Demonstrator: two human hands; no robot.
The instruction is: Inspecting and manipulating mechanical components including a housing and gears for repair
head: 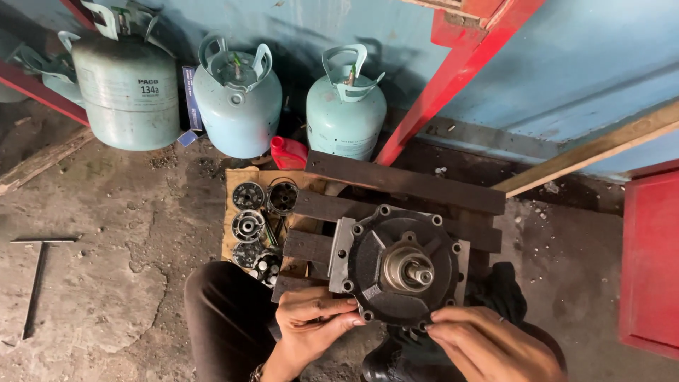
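Compressor housing (399,265), round and black, sits low in the frame's centre on dark wooden slats (396,182), its shaft pointing up at the camera, while the left hand (311,322) pinches its lower-left rim and the right hand (488,343) fingers its lower-right edge.

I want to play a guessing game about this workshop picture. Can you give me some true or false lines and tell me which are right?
1. Three gas cylinders stand by the blue wall. True.
2. The left hand and right hand both touch the black compressor cover. True.
3. A red oil bottle lies between two cylinders. True.
4. The T-handle wrench is in the right hand. False: it lies on the concrete floor, far left.
5. The small round parts sit on a metal tray. False: they lie on cardboard.
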